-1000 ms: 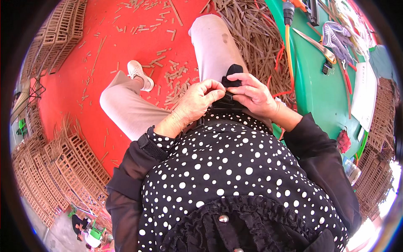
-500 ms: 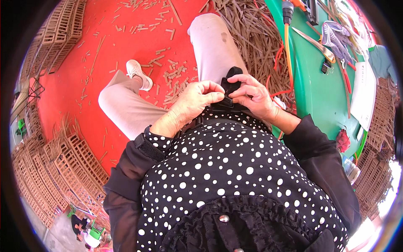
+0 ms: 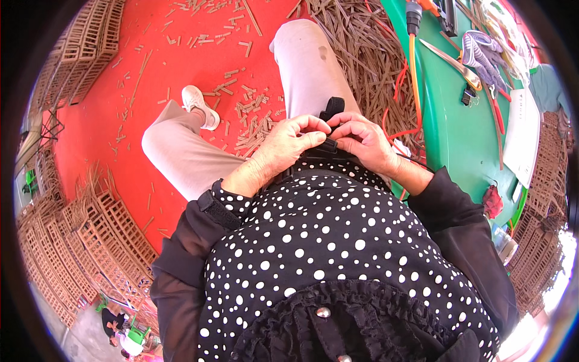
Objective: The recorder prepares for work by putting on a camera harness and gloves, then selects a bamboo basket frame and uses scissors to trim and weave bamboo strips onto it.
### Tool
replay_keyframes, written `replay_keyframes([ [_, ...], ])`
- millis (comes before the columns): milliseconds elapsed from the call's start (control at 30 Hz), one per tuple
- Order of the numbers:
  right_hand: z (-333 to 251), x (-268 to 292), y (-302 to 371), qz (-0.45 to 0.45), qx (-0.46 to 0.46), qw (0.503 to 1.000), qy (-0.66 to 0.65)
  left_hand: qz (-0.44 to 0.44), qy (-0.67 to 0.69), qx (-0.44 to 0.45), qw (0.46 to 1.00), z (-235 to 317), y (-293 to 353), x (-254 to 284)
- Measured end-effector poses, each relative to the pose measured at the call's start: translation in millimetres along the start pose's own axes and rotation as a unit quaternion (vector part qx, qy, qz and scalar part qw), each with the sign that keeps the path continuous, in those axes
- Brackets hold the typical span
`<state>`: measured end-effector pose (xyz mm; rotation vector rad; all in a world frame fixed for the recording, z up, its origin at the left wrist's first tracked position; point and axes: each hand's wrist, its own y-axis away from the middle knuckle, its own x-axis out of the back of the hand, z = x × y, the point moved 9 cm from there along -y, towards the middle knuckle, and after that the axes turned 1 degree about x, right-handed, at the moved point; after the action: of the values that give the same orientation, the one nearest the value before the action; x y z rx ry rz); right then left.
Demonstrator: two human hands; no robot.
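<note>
At my waist, over the lap, is a black strap point(image 3: 335, 105) with a black plastic buckle point(image 3: 329, 145). My left hand point(image 3: 283, 142) is closed in a pinch on the strap from the left side, thumb against forefinger. From the right, my right hand point(image 3: 365, 143) also pinches the strap, with its fingertips almost touching those of the left. The strap's loose end sticks up past the fingers toward my thigh. Much of the strap between the fingertips is hidden.
Thin brown strips point(image 3: 362, 66) lie heaped beside my leg, and short offcuts point(image 3: 253, 114) litter the red floor point(image 3: 181, 66). On the green table point(image 3: 443, 120) lie scissors point(image 3: 451, 63), striped gloves point(image 3: 482, 57) and a cable point(image 3: 413, 78). Stacked brown lattice frames point(image 3: 90, 241) stand at left.
Both hands have drawn closer together at the strap. My right fingers have come down and curled in; the loose strap end now shows more upright above them.
</note>
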<state>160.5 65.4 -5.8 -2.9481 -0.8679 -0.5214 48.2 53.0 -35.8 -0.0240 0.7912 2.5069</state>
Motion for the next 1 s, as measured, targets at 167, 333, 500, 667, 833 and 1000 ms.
replay_keyframes([
  [167, -1, -4, 4, -0.043, -0.023, 0.997, -0.056, -0.014, 0.124, 0.064, 0.990, -14, -1, 1],
  [333, 8, -8, 5, -0.041, -0.084, 0.990, -0.105, -0.007, 0.100, 0.048, 0.994, -12, -2, 1],
  [500, 14, -12, 12, -0.024, -0.118, 0.979, -0.167, -0.022, 0.087, 0.079, 0.993, -12, 3, -1],
  [667, 19, -15, 12, -0.013, -0.122, 0.949, -0.291, -0.024, 0.079, 0.051, 0.995, -7, 1, -3],
  [833, 14, -15, 9, -0.022, -0.137, 0.961, -0.239, -0.005, 0.050, 0.059, 0.997, -11, 0, 1],
  [1000, 5, -8, 6, -0.054, -0.148, 0.985, -0.073, 0.006, -0.006, 0.018, 1.000, 0, 0, 0],
])
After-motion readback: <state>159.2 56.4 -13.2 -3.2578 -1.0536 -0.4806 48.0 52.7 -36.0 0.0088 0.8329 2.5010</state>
